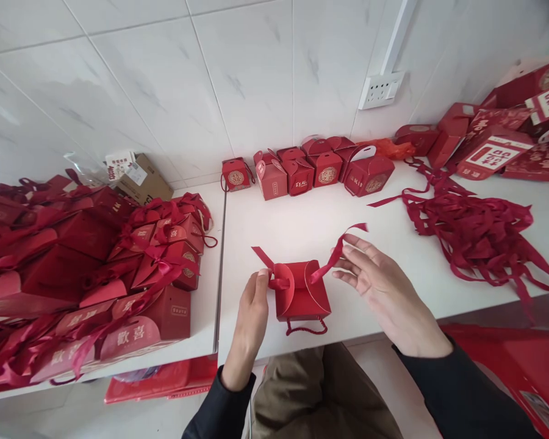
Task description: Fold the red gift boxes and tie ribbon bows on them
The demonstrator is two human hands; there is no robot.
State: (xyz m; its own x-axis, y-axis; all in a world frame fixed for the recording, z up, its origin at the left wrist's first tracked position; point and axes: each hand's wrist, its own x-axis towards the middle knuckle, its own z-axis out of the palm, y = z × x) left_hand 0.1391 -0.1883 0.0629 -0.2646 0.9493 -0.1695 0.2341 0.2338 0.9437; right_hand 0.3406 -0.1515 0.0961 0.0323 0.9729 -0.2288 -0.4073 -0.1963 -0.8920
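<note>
Between both hands (252,308) | red box (299,289) | right hold on ribbon (330,262) unclear

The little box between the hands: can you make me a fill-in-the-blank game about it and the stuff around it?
1. The right hand holds a ribbon coming out of a box colored ____.
2. The heap of loose ribbons lies on the person's ____ side.
3. The wall socket is ____, like the tabletop.

Missing words: red; right; white.

Left hand (251,305): thumb pressed toward index finger, pinching. Right hand (377,277): fingers extended, slightly parted, forearm angled inward.
</note>
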